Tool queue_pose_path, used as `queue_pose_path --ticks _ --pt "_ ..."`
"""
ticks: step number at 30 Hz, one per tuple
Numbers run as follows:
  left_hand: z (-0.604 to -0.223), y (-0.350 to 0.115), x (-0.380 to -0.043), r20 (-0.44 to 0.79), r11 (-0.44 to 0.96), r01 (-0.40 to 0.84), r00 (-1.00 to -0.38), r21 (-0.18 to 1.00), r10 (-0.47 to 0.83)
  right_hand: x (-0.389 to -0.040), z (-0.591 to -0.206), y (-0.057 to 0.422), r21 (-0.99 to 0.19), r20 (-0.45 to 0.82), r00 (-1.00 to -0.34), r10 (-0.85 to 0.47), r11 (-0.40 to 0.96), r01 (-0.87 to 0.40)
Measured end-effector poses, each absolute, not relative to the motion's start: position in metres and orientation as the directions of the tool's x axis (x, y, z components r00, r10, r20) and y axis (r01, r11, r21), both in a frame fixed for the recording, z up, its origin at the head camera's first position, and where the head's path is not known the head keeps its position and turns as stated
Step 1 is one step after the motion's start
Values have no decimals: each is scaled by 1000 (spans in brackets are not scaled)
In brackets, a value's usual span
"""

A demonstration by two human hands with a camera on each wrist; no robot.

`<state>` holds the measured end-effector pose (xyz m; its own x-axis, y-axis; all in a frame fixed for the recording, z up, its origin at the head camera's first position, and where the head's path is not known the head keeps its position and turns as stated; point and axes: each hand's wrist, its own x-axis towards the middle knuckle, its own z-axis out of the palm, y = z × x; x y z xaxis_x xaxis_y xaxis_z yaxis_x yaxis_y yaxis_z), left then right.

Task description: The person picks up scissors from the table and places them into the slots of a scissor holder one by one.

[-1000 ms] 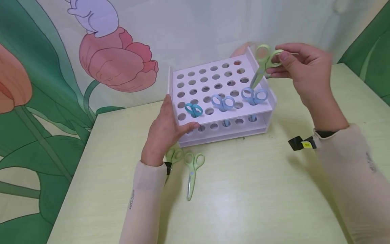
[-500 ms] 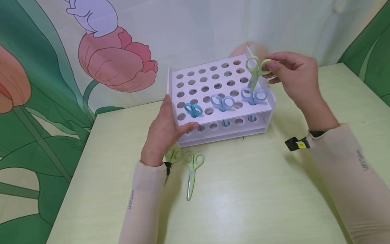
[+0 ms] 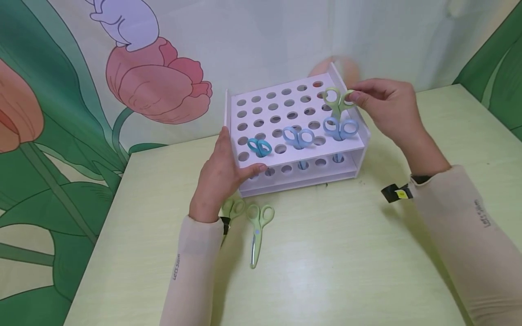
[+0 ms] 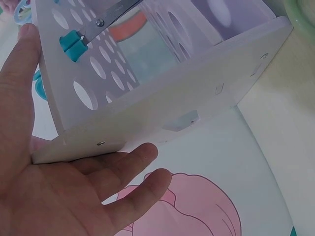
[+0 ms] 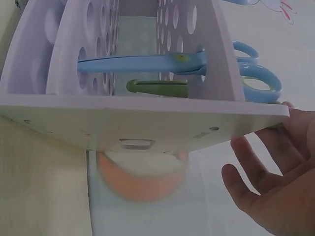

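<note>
My left hand (image 3: 216, 172) grips the left end of a white two-tier rack (image 3: 308, 154), its thumb over the front edge and fingers along the side panel. At the right end, my right hand (image 3: 389, 106) pinches one handle loop of light green scissors (image 3: 336, 111). Their green blade (image 5: 160, 88) reaches through the upper shelf, its tip short of the lower one in the right wrist view. Light blue scissors (image 3: 338, 131) stand in a hole just in front. A second light blue pair (image 3: 299, 139) and small teal scissors (image 3: 260, 150) occupy other front holes.
Another green pair of scissors (image 3: 257, 226) lies on the pale wooden table (image 3: 326, 253) before the rack. Beside it, a further green pair (image 3: 234, 208) is partly hidden by the left wrist. A painted backdrop (image 3: 261, 40) rises close behind the rack.
My right hand has moved left and down, lowering the green scissors from above the rack into a hole at its right side. The left hand and rack have stayed put.
</note>
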<state>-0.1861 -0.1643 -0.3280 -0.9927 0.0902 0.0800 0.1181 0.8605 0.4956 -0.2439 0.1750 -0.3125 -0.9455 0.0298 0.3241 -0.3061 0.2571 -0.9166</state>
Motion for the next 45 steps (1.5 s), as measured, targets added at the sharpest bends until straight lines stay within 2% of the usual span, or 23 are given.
queue_pose_path --ticks 14,32,39,45 --pt "-327 -165 -185 91 860 129 -991 494 97 -243 -311 172 -881 172 -985 2 447 -153" --pt "-327 -165 -186 87 865 122 -992 486 91 -243 -310 173 -860 132 -986 -98 484 -163" --pt "-330 -166 -185 102 862 131 -990 491 93 -239 -305 175 -874 177 -984 -25 455 -169" --pt "-331 -166 -186 133 859 159 -985 487 107 -218 -289 163 -876 353 -930 103 385 -290"
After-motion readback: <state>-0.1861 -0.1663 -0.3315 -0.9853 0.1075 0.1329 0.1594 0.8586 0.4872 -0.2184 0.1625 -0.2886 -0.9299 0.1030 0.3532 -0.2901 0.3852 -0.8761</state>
